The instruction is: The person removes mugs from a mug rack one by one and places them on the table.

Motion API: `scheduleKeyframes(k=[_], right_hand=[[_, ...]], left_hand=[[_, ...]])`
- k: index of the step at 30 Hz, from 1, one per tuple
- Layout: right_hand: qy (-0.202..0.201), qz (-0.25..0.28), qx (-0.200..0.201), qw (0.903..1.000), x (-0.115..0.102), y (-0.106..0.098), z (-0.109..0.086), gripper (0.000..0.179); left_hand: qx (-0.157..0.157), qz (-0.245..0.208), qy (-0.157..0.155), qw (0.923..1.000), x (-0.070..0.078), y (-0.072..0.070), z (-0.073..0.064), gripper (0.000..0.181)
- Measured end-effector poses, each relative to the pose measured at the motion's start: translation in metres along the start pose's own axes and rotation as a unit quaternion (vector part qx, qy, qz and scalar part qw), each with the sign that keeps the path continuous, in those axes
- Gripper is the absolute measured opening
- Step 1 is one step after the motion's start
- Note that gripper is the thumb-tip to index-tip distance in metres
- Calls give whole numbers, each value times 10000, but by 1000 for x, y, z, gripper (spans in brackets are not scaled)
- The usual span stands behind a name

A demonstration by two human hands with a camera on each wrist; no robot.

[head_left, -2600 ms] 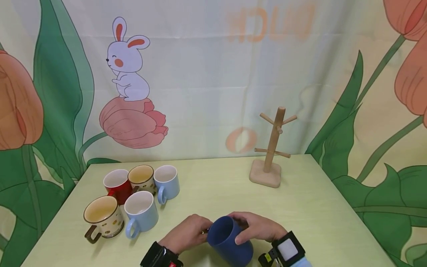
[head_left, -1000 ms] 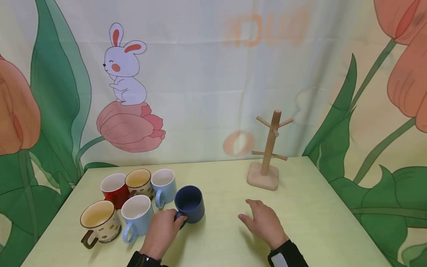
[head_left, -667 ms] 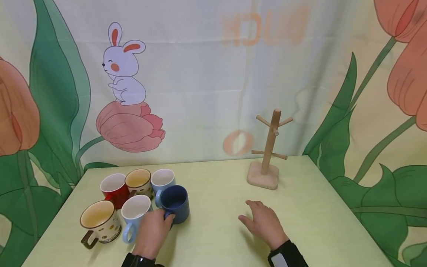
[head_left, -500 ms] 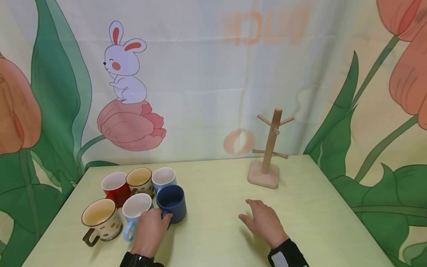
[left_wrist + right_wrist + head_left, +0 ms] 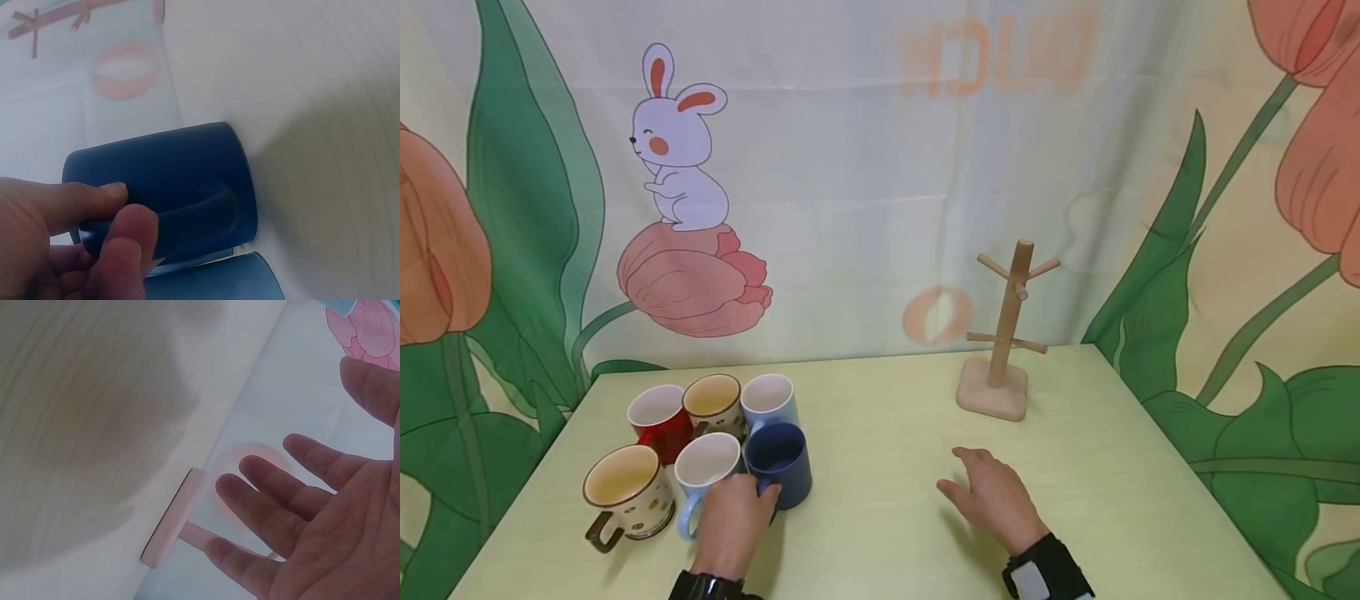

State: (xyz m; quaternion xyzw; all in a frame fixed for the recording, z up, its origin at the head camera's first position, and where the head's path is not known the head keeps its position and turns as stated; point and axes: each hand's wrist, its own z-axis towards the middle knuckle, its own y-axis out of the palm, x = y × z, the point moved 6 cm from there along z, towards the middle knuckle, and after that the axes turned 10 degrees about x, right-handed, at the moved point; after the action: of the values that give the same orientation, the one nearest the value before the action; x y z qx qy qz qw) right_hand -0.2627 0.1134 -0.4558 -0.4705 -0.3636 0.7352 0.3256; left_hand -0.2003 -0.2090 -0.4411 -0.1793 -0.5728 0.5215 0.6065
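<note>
My left hand (image 5: 730, 517) pinches the handle of a dark blue mug (image 5: 786, 471), which is upright at the right end of the mug group. In the left wrist view, thumb and fingers close on that handle, and a light blue mug (image 5: 219, 281) is right beside the dark blue mug (image 5: 169, 175). The hand partly hides the front light blue mug (image 5: 706, 458); another light blue mug (image 5: 771, 400) is behind the dark blue one. My right hand (image 5: 996, 500) hovers over the table with fingers spread, holding nothing; the right wrist view shows its palm (image 5: 337, 525).
A red mug (image 5: 672, 437) and two spotted cream mugs, one at the back (image 5: 713, 404) and one in front (image 5: 643, 504), stand at the left of the pale table (image 5: 880, 442). A wooden mug tree (image 5: 1011, 317) stands at the back right, before a printed curtain (image 5: 842, 208).
Earlier both hands held the dark blue mug tilted near the front. The right hand let go; the left carried the mug left to the others, lately shifting it slightly left and nearer.
</note>
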Motion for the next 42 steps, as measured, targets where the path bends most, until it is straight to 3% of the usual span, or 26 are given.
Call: scheduleKeyframes(k=[5,15,19,25,30,34,38,42], right_hand=[[147,59,-114,9998,3,1,0,52],[149,107,-142,9997,4,2,-4,51],[148,88,-145,9997,5,3,-4,51],[138,44,-101,9998,6,0,-4,51],[9,-80,-70,9999,5,-4,-1,51],[-119,-219,-21,9997,3,-9,8,51],[-331,-427,49,9985,2,-18,23,52],[-597,-738,202,9953,1,-27,42,51]], left_hand=[[-58,-40,-64,10000,-2,1,-1,31],[-33,26,113,9999,-2,2,-3,28],[-248,175,-20,9995,-1,-1,-5,35],[-652,613,-280,9956,2,-16,-6,54],[-427,689,84,9967,15,-33,1,48],[21,729,727,9947,30,-47,12,42],[492,861,1467,9842,44,-59,26,41],[643,1068,1942,9730,55,-66,44,46]])
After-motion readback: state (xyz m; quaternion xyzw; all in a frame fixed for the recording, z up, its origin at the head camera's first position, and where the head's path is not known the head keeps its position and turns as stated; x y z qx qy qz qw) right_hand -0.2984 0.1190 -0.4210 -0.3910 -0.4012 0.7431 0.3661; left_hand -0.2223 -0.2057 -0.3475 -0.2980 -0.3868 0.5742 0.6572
